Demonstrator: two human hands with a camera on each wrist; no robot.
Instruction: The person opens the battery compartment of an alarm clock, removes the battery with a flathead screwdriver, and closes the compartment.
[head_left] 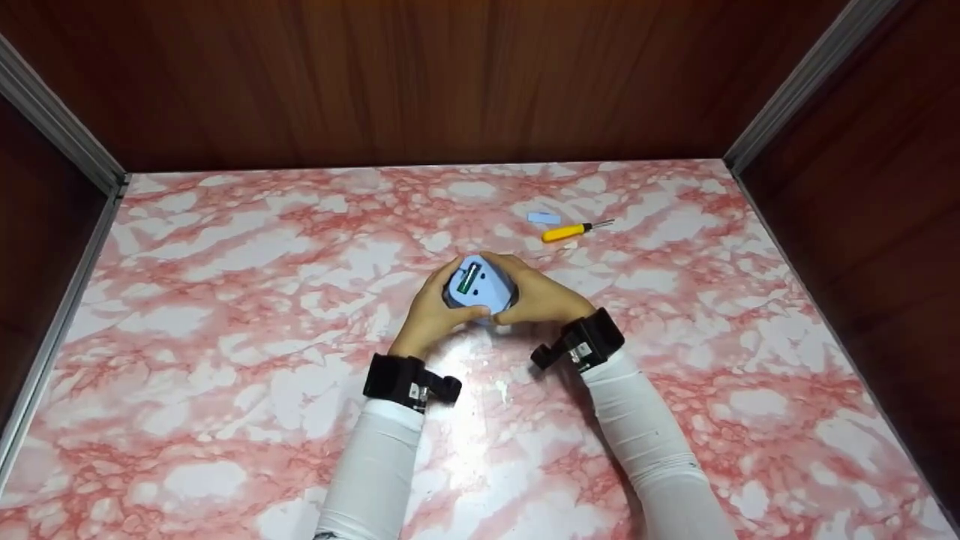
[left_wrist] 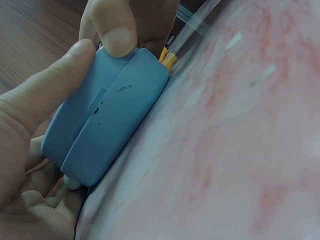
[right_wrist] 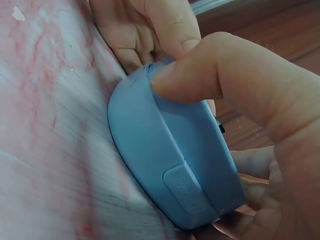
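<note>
A left hand (head_left: 436, 306) and right hand (head_left: 536, 291) curl round a rounded blue plastic device (head_left: 493, 289), on or just above the red-and-white marbled table (head_left: 225, 337); it looks light, stiff, smooth, best gripped by its sides (left_wrist: 117, 117).

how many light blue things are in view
2: the held device and the small flat piece on the table beside the yellow-handled screwdriver. Anything under the device would be hidden.

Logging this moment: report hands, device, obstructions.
Left hand and right hand gripping blue device. Green piece exposed in its top. Yellow screwdriver, small blue piece beyond, apparently not in the way.
</note>
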